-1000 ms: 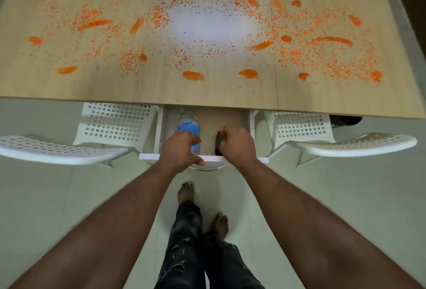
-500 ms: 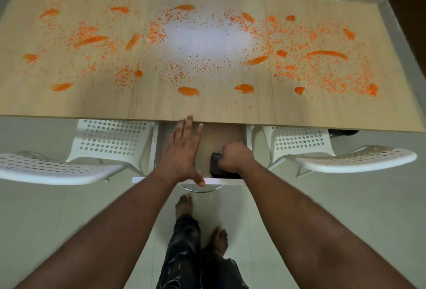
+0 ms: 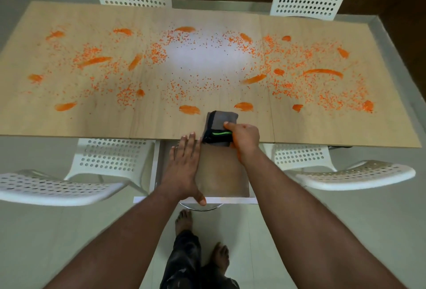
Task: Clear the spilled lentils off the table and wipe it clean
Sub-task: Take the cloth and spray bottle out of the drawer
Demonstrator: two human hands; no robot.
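My right hand [image 3: 244,136] has its grip tight on a folded gray cloth [image 3: 220,125] at the near edge of the worktop [image 3: 69,125], and my left hand [image 3: 184,168] lies flat and loose on the open drawer [image 3: 219,173]. The orange lentils [image 3: 288,67] and smears cover most of the top. If I wipe too fast, I think lentils could fly onto the floor or into the drawer.

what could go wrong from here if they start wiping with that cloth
1. The folded grey cloth in the right hand sits at the wooden table's near edge; sweeping toward it could drop the scattered orange lentils into the open white drawer.
2. Wiping may spread the orange smears.
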